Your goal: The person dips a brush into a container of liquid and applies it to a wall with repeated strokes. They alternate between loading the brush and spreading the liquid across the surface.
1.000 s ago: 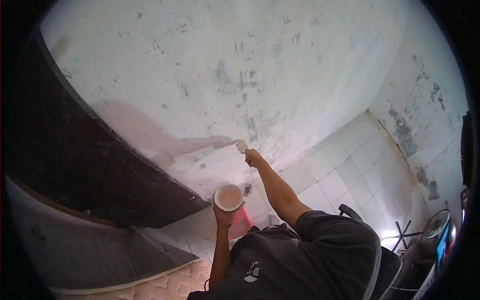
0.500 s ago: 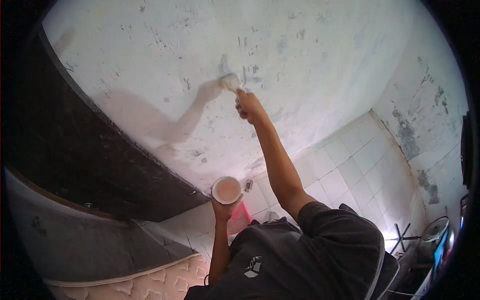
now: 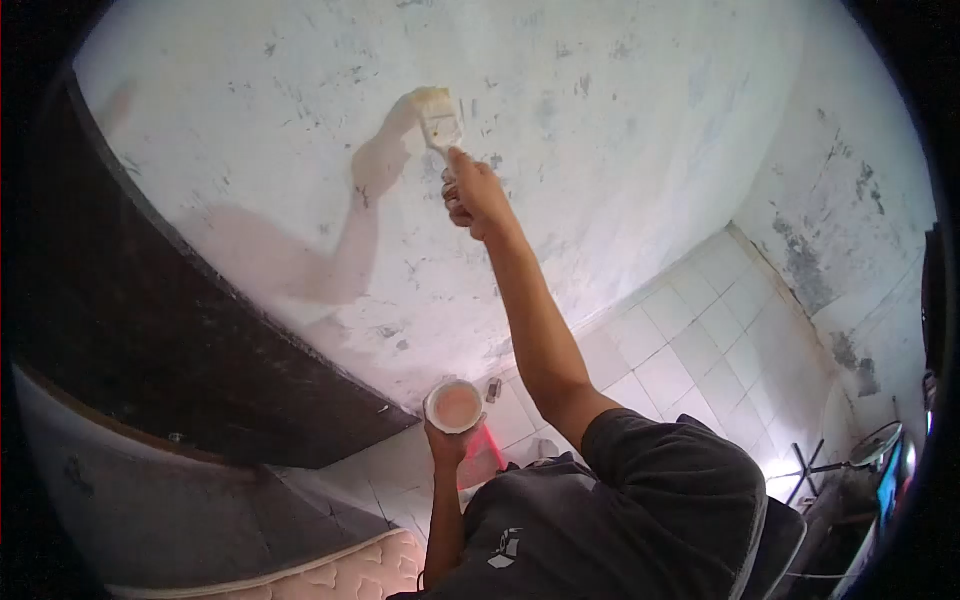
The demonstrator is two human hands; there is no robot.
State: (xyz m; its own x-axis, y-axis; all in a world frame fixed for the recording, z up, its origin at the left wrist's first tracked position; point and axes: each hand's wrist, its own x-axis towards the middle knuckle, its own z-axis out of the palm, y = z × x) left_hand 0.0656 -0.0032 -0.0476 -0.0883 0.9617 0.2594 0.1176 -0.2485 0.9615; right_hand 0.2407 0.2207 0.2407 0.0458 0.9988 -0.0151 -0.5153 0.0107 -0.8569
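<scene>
My right hand is closed around the handle of a flat paintbrush. Its pale bristles point up and touch the wall, or lie very close to it. The wall is whitish, with grey worn patches and scratches; shadows of my arm and the brush fall on it to the left. Lower down, my left hand holds a white round tub from below and the side. Pinkish paint shows inside the tub, which is level with my chest.
A dark panel runs along the left. White floor tiles lie below the wall. Near my left hand are a pink object and a small box-like item. A quilted mattress is bottom left, a fan at right.
My right hand has moved the paintbrush up and slightly left along the wall, and the brush now points more upright. My left hand still holds the tub in nearly the same place.
</scene>
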